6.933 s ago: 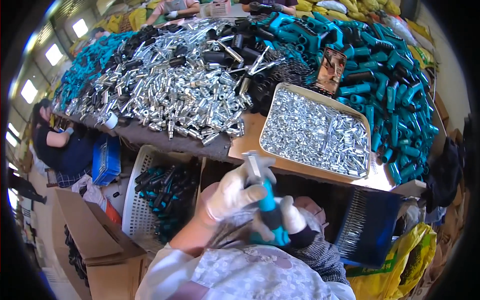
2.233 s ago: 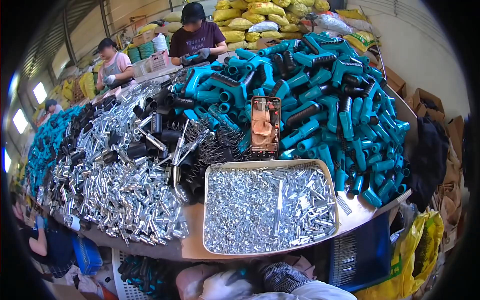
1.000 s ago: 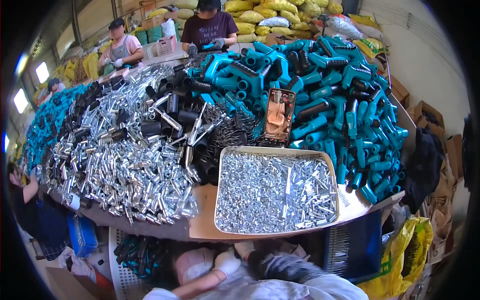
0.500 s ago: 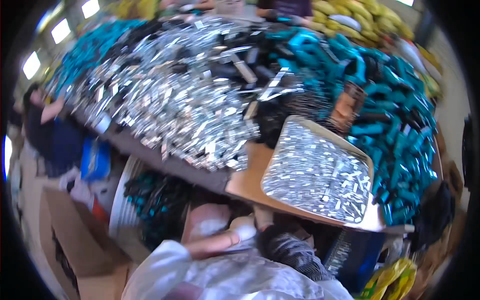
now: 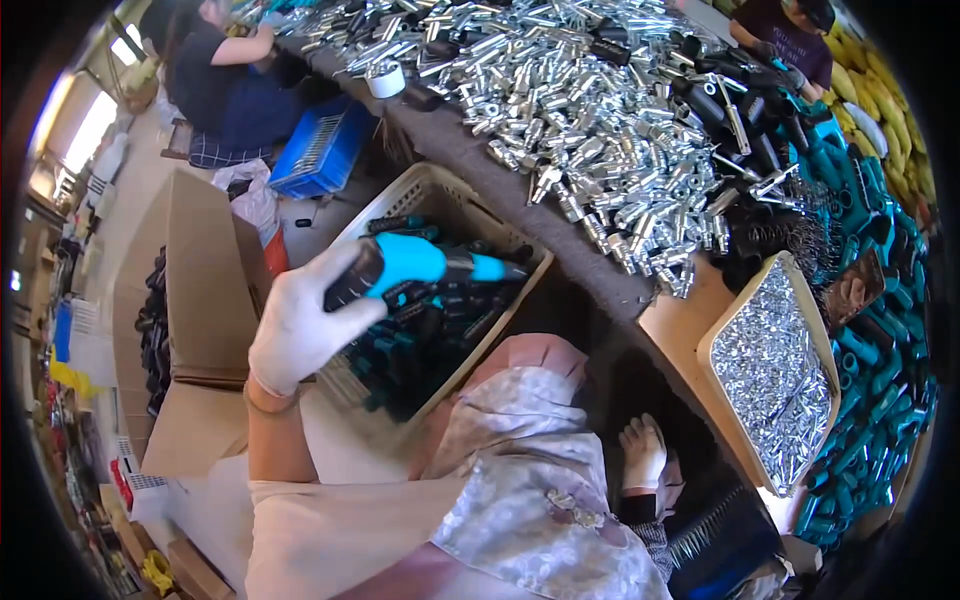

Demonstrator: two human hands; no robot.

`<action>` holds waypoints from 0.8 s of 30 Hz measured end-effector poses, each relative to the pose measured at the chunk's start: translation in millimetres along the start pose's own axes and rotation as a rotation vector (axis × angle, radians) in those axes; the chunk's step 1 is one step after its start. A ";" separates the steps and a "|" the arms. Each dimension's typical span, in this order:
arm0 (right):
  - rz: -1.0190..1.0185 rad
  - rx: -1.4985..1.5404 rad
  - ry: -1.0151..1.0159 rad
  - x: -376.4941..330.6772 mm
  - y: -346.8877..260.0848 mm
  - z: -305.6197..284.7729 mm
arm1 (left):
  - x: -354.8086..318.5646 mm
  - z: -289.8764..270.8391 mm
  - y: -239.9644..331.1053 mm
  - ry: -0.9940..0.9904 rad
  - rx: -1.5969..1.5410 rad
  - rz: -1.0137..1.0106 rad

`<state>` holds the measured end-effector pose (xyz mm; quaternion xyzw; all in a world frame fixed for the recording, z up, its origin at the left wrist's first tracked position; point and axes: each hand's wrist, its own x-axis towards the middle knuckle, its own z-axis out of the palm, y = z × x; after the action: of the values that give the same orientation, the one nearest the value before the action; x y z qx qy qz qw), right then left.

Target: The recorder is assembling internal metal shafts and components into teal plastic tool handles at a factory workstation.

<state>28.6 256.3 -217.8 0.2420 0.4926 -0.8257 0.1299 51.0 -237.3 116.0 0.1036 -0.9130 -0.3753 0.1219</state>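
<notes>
My left hand (image 5: 292,325), in a white glove, is closed around the black end of a teal-and-black tool handle (image 5: 410,260). The handle lies nearly level above a beige plastic basket (image 5: 540,275), its narrow black tip pointing right. Similar dark and teal pieces (image 5: 425,335) fill much of the basket. Low beside my lap, my right hand (image 5: 642,455), also gloved, has its fingers apart and nothing visible in them. The table edge is nearest to it.
Shiny metal fittings (image 5: 590,130) heap on the table. A tray of small metal pins (image 5: 770,370) stands right, beside teal casings (image 5: 875,400). Left are an open cardboard box (image 5: 205,280) and a blue crate (image 5: 325,150). Two people (image 5: 225,95) (image 5: 790,45) sit at the table.
The view has swung left and downward. My left hand has gone from near my lap to over the basket, where the tool handle now shows in it. My right hand has come into clearer sight.
</notes>
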 end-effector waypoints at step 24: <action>-0.121 -0.275 -0.140 -70.4 -63.6 108.7 | -11.9 182.6 -312.9 -0.771 0.437 0.013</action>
<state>30.0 189.9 -89.7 0.1337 0.6045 -0.7716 0.1461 38.0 -331.5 -233.8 -0.0266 -0.9502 -0.1840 -0.2501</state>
